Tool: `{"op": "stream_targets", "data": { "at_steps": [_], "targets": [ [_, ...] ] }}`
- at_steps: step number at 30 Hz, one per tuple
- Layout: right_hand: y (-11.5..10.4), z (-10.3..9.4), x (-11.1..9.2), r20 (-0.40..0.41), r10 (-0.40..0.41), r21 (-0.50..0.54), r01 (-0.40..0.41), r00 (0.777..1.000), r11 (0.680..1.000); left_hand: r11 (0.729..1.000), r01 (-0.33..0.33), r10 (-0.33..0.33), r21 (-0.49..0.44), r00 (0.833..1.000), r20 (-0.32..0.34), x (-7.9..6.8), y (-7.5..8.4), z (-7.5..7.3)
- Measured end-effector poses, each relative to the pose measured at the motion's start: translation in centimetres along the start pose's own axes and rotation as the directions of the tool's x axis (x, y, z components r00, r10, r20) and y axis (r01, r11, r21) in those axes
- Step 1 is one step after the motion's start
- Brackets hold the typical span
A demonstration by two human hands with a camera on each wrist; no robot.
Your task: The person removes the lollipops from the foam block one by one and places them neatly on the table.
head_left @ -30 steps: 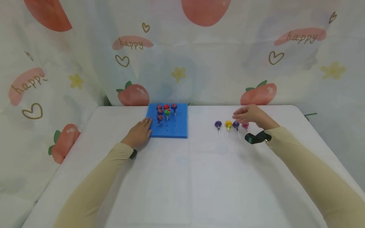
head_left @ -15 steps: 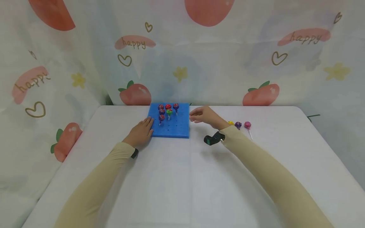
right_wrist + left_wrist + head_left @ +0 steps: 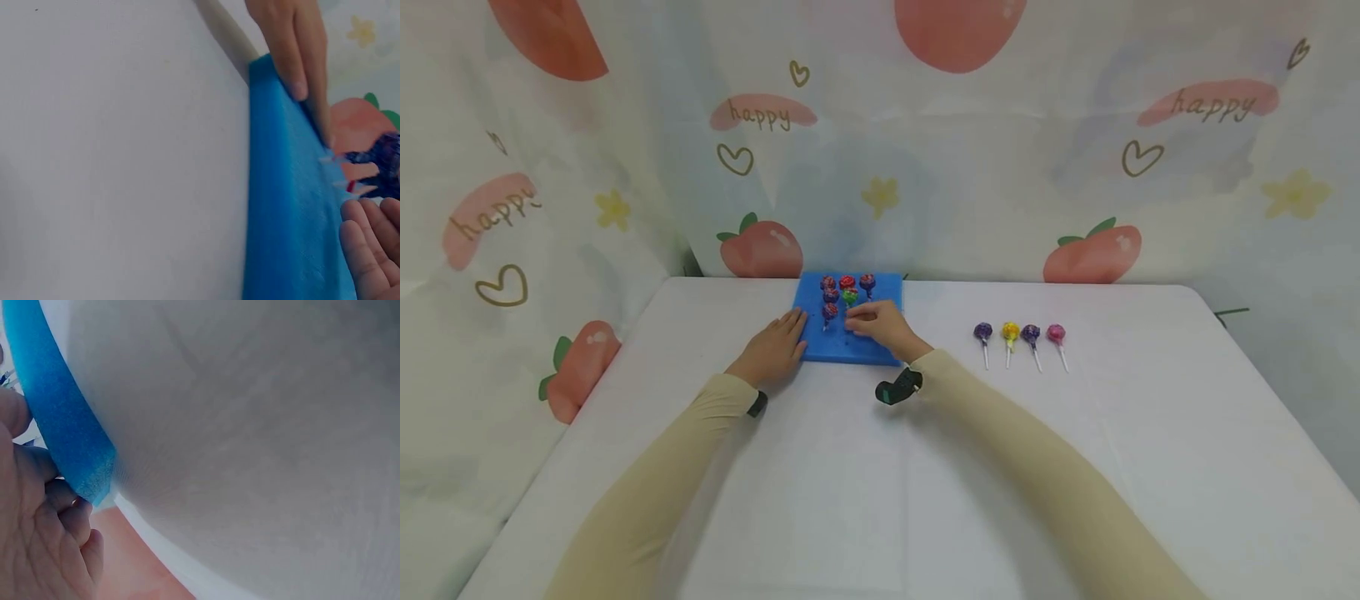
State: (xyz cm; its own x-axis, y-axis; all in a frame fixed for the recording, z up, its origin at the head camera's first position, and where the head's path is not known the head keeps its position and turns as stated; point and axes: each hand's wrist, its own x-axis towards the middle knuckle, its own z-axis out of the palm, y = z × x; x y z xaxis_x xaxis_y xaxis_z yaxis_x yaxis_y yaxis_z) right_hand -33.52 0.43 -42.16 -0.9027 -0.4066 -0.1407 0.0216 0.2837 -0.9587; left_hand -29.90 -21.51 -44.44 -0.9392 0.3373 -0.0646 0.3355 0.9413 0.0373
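Observation:
A blue foam board [image 3: 880,354] with small holes lies near the table's back edge. Several wrapped lollipops stand upright in it, among them a green lollipop [image 3: 850,296] and a red lollipop [image 3: 847,282]. My left hand [image 3: 771,350] rests at the board's left edge with its fingers extended; the left wrist view shows those fingers against the foam side. Over the board's right half is my right hand [image 3: 883,325], fingertips drawn together just in front of the green lollipop. Whether something is between those fingertips is hidden in both the head and right wrist views.
To the right on the white table [image 3: 970,467] lies a row: a dark purple lollipop [image 3: 982,332], a yellow lollipop [image 3: 1011,332], another purple lollipop [image 3: 1032,332] and a pink lollipop [image 3: 1056,333]. A patterned curtain [image 3: 970,183] hangs behind the table.
My right hand has travelled left from the row of loose lollipops to above the board, uncovering the row. The left hand stays at the board's left edge.

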Motion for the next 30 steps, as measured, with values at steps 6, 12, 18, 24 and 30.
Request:
{"op": "stream_targets", "data": {
  "at_steps": [6,12,18,24,30],
  "targets": [
    [0.4,2.0,0.8,-0.042,-0.011,-0.011,0.010,0.999,1.000,1.000,0.007,-0.007,-0.007,1.000,0.003,0.0,-0.3,0.2],
    [0.6,3.2,1.4,-0.092,0.012,-0.052,-0.017,0.996,0.998,1.000,-0.005,0.005,0.005,1.000,-0.006,0.1,-0.3,0.3],
    [0.5,4.1,1.6,-0.126,-0.018,-0.048,0.012,0.992,0.999,1.000,0.003,-0.003,0.003,1.000,-0.008,0.0,0.0,0.2],
    [0.4,4.5,1.8,-0.142,-0.075,-0.074,0.065,0.987,0.995,1.000,0.007,-0.007,-0.008,1.000,-0.013,-0.1,0.1,0.0],
    [0.1,4.7,2.0,-0.130,-0.126,-0.117,0.111,0.983,0.987,1.000,0.005,-0.005,0.007,1.000,-0.024,0.0,0.0,0.3]
  ]
}}
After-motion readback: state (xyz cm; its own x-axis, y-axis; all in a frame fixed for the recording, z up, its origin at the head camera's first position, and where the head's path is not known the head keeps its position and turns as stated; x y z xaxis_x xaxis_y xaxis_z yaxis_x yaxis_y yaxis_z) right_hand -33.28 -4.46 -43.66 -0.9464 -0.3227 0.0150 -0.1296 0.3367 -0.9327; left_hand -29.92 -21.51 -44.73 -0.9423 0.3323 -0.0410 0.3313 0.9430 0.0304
